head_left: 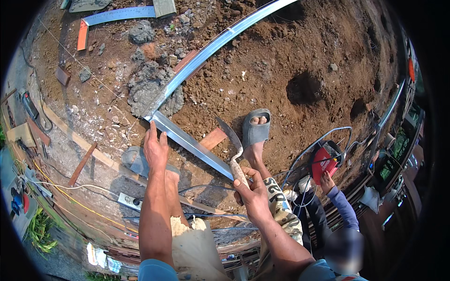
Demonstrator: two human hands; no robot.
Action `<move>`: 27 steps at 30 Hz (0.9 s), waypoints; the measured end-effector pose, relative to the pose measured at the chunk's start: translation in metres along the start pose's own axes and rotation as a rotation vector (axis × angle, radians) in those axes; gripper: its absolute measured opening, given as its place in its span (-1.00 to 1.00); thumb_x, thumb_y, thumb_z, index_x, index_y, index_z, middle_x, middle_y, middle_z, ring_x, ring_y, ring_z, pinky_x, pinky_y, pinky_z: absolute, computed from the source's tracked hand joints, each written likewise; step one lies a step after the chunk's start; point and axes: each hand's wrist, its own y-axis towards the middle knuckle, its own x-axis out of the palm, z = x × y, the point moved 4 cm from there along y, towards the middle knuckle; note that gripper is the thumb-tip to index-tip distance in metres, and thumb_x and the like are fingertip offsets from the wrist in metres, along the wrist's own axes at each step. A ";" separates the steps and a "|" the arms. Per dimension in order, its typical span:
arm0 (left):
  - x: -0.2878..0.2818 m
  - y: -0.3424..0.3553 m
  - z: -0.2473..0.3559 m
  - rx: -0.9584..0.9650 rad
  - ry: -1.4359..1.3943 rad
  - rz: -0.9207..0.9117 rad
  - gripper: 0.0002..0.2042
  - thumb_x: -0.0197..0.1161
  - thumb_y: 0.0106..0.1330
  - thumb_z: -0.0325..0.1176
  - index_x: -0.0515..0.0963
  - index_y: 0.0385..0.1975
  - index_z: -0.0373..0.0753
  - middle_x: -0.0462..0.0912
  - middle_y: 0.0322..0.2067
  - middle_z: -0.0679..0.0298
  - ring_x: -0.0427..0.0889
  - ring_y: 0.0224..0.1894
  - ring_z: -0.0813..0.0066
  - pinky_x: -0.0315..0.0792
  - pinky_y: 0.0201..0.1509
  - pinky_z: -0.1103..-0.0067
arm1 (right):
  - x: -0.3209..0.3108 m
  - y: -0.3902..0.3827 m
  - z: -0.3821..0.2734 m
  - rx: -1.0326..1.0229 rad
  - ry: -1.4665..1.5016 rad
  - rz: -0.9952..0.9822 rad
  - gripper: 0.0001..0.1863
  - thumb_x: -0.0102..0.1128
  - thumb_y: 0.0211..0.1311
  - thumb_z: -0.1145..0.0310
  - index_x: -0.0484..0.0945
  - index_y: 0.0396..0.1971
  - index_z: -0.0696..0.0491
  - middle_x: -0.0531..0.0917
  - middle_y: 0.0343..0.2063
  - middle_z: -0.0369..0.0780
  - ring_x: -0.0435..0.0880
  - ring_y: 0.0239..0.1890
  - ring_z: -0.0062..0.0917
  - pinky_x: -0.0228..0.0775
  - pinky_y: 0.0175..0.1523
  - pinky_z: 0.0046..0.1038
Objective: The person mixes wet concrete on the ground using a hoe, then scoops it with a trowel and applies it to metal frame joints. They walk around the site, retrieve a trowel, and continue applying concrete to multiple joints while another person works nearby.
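My right hand point(253, 193) is closed round the pale, worn handle of a trowel point(229, 133). Its narrow blade points up and away, over the bare soil. My left hand point(156, 149) has its fingers stretched out, with the fingertips at the near corner of a metal frame. From that corner one shiny metal bar point(194, 146) runs right toward my right hand. A longer metal bar point(206, 54) runs away to the far right. Grey wet mortar point(151, 91) is heaped under and beside the corner. Brick-red blocks point(213, 138) lie beside the bars.
Another person's hand point(327, 181) touches a red machine point(323, 161) with cables at right. A hole point(303, 88) opens in the soil. A square with an orange stock point(82, 36) lies far left. A power strip point(130, 201) and cords lie near my left arm. A string crosses the far left.
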 end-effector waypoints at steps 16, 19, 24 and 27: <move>0.056 0.005 -0.020 -0.543 -0.316 -0.317 -0.62 0.36 0.33 -0.26 0.44 -0.64 -0.35 0.56 -0.73 0.14 0.56 -0.71 0.34 0.43 -0.53 0.36 | 0.003 0.001 -0.013 0.021 0.009 -0.002 -0.49 0.32 0.34 0.37 0.30 0.19 0.12 0.52 -0.48 -0.35 0.42 -0.59 -0.72 0.17 -0.53 -0.62; 0.057 0.007 -0.020 -0.599 -0.368 -0.356 -0.62 0.36 0.33 -0.26 0.43 -0.64 -0.35 0.55 -0.74 0.14 0.56 -0.71 0.34 0.44 -0.53 0.34 | 0.002 0.001 -0.017 -0.016 0.016 0.016 -0.47 0.32 0.34 0.37 0.29 0.20 0.12 0.52 -0.47 -0.36 0.41 -0.59 -0.73 0.17 -0.52 -0.62; 0.056 0.003 -0.023 -0.571 -0.426 -0.350 -0.65 0.34 0.36 -0.23 0.45 -0.58 -0.32 0.59 -0.68 0.20 0.54 -0.71 0.45 0.41 -0.60 0.38 | -0.007 0.004 -0.019 -0.055 -0.005 0.072 -0.47 0.31 0.33 0.37 0.29 0.19 0.16 0.49 -0.49 -0.35 0.39 -0.60 -0.73 0.20 -0.52 -0.62; 0.061 -0.014 -0.028 -0.614 -0.488 -0.358 -0.67 0.32 0.39 -0.23 0.47 -0.53 -0.31 0.61 -0.63 0.25 0.54 -0.67 0.52 0.44 -0.52 0.46 | -0.014 0.005 -0.014 0.019 0.070 0.070 -0.51 0.29 0.34 0.37 0.32 0.16 0.17 0.48 -0.49 -0.34 0.40 -0.60 -0.72 0.21 -0.52 -0.61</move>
